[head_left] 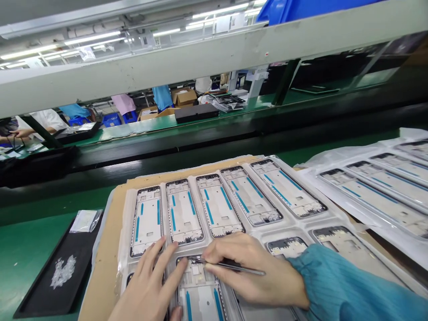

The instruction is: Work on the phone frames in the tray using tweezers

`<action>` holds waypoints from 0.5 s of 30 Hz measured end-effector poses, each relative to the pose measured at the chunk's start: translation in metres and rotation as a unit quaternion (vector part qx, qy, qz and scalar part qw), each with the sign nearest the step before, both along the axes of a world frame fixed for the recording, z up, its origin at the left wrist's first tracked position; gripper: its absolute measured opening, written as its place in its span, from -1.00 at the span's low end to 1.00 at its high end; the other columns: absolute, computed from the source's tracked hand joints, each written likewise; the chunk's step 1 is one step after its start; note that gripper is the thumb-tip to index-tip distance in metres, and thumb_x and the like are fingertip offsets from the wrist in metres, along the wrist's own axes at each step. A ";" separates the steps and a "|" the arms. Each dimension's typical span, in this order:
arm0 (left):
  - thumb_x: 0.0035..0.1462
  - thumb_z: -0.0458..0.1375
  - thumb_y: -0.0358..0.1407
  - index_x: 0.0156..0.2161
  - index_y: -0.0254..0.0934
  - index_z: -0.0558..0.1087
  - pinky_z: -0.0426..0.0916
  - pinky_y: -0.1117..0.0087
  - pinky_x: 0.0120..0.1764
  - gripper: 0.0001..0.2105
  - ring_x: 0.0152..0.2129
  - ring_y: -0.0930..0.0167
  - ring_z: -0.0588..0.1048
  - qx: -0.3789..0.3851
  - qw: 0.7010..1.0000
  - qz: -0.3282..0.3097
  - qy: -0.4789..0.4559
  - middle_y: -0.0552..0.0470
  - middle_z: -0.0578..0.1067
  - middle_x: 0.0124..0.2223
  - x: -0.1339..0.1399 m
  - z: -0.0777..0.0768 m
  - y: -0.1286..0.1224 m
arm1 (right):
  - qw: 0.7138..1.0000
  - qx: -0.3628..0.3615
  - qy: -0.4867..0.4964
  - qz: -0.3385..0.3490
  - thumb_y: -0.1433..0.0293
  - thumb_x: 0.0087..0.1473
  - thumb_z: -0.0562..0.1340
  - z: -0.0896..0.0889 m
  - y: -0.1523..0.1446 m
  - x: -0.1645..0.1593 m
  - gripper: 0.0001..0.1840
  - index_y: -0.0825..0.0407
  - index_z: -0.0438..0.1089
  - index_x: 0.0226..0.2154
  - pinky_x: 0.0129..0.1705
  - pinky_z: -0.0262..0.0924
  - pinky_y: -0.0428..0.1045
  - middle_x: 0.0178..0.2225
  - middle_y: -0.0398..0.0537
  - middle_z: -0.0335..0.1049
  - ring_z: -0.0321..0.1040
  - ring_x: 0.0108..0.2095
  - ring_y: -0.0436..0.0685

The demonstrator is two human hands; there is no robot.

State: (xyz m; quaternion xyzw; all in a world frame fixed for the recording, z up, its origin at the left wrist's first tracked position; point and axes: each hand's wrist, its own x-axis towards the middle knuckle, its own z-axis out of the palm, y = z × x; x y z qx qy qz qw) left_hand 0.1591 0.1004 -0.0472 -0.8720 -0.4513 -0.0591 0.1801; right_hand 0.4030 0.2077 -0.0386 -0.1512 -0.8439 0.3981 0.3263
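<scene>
My right hand (249, 267) pinches a pair of dark metal tweezers (239, 268), their tip at the top edge of a phone middle frame (202, 296) in the near row. With fingers spread, my left hand (152, 278) rests on the same frame and on its neighbour, a fingertip close to the frame's upper left corner. Blue strips run along the frame's inner plate. These frames sit in the pockets of a clear plastic tray (257, 229), and behind my hands is a row of similar frames (183, 209). Whatever lies right at the tweezer tip is too small to make out.
At left, a black tray (43, 290) holds small clear pieces (63, 271) and a small plastic bag (86, 220). Cardboard (100, 267) lies under the frame tray. A second tray of frames (377, 187) stands at right. Beyond a black conveyor (150, 156), people work at another bench.
</scene>
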 end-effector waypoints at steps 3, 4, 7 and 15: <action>0.04 0.06 -0.33 0.13 -0.23 0.38 0.45 0.07 -0.06 -0.52 0.15 0.05 0.23 0.017 1.000 0.008 -0.022 -0.18 0.33 0.20 0.005 0.001 0.001 | 1.000 0.015 0.010 0.019 0.44 0.24 0.19 -0.001 0.001 -0.001 -0.86 0.06 0.43 -0.34 -0.28 0.34 -0.10 -0.37 -0.01 0.53 0.47 -0.35 0.06; 0.08 0.05 -0.31 0.10 -0.24 0.39 0.42 0.08 -0.07 -0.56 0.13 0.04 0.24 0.033 0.999 0.011 -0.026 -0.18 0.35 0.18 0.007 0.000 0.001 | 1.000 0.009 0.014 0.014 0.45 0.23 0.20 -0.001 0.001 -0.001 -0.87 0.05 0.43 -0.35 -0.28 0.34 -0.11 -0.37 -0.01 0.53 0.48 -0.36 0.05; 0.17 0.04 -0.20 0.09 -0.24 0.39 0.31 0.12 -0.04 -0.60 0.10 0.05 0.28 0.074 0.997 0.009 0.004 -0.18 0.38 0.15 0.010 -0.004 0.002 | 0.999 -0.035 0.019 -0.033 0.46 0.16 0.25 0.001 0.002 0.000 -0.90 0.04 0.42 -0.40 -0.30 0.32 -0.12 -0.39 -0.07 0.54 0.48 -0.39 0.04; 0.14 0.10 -0.11 0.16 -0.27 0.32 -0.11 0.10 0.26 -0.50 0.19 0.01 0.23 0.059 0.997 0.047 0.026 -0.24 0.35 0.20 0.014 -0.022 -0.008 | 1.000 -0.013 0.009 -0.019 0.49 0.16 0.22 0.003 0.000 -0.001 -0.86 0.05 0.38 -0.44 -0.35 0.27 -0.11 -0.44 -0.08 0.50 0.44 -0.43 0.02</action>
